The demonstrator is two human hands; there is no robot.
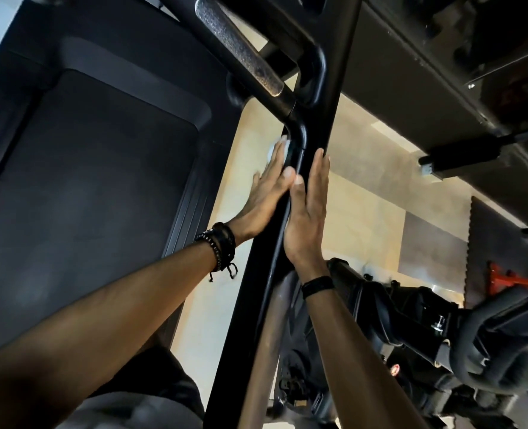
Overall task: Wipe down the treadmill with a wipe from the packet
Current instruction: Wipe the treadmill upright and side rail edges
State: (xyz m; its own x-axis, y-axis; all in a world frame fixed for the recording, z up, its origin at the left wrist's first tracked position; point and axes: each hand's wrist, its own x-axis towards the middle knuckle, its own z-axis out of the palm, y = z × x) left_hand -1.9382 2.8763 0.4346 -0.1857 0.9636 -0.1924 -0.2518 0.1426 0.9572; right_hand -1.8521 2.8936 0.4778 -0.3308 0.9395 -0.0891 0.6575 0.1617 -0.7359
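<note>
Head view: left hand (267, 187) at frame centre, fingers straight, grip flat, pressed white wipe (277, 149) against left side of black treadmill upright (265, 267), likely to rub it clean. Right hand (309, 209) lay flat, holding nothing, on upright's right side, probably bracing it. Textured handrail (241, 46) at upper centre, belt (86, 187) at left. Packet not visible.
</note>
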